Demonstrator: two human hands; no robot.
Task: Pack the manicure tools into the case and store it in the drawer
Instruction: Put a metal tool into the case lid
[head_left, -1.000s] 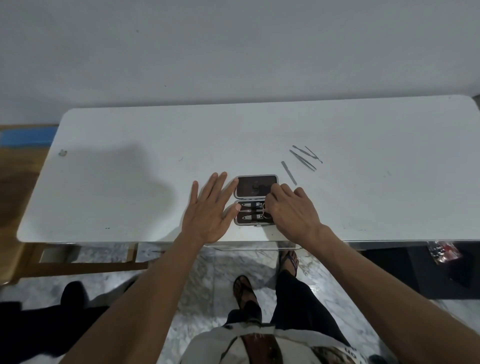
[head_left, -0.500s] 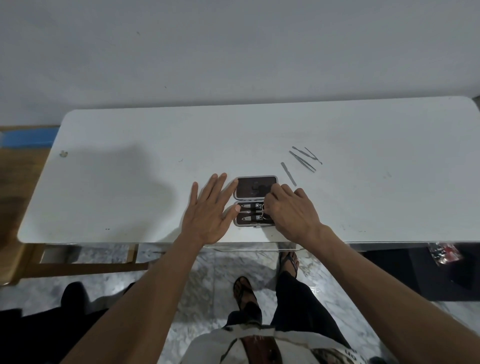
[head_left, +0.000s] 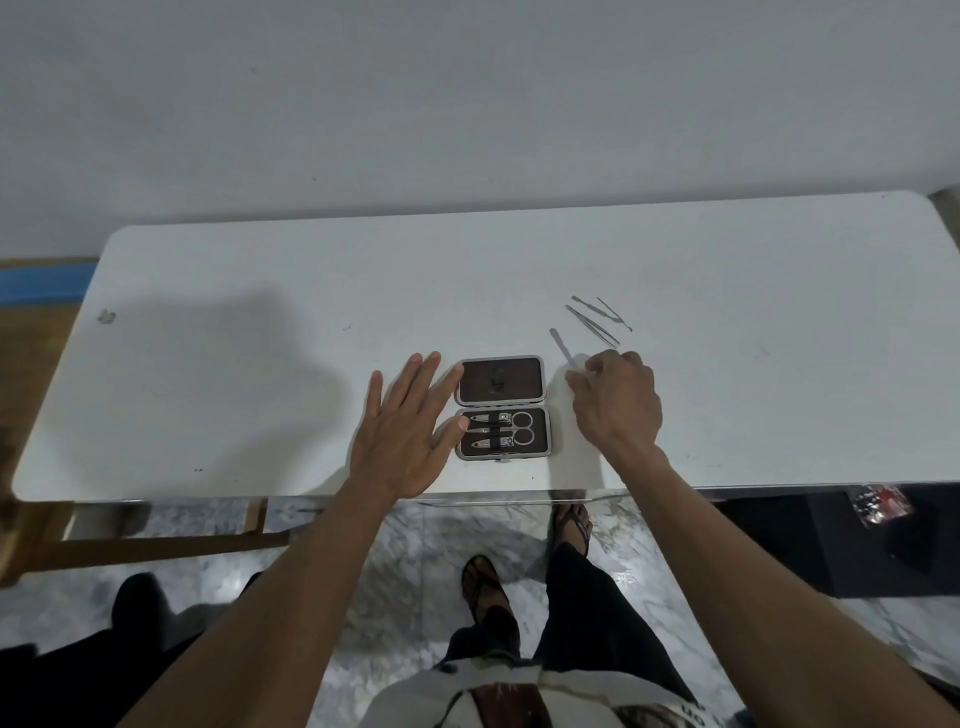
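Note:
The open manicure case (head_left: 503, 408) lies near the front edge of the white table (head_left: 260, 364). Its lower half holds two nail clippers and scissors (head_left: 522, 427) under straps; the upper half is bare brown lining. My left hand (head_left: 405, 441) rests flat on the table, with index finger and thumb touching the case's left edge. My right hand (head_left: 618, 402) is to the right of the case, its fingertips pinched on the near end of a slim nail file (head_left: 562, 348) that still lies on the table. Behind it lie tweezers (head_left: 592, 325) and thin metal picks (head_left: 613, 313).
A small pale scrap (head_left: 106, 316) sits far left on the table. Below the front edge are a wooden frame (head_left: 156, 545) at left and a dark box with a red-and-black packet (head_left: 880, 504) at right. My sandalled feet stand on marble floor.
My right hand has left the case's lower half and moved right and back to the nail file, uncovering the clippers and scissors. The left hand has stayed put.

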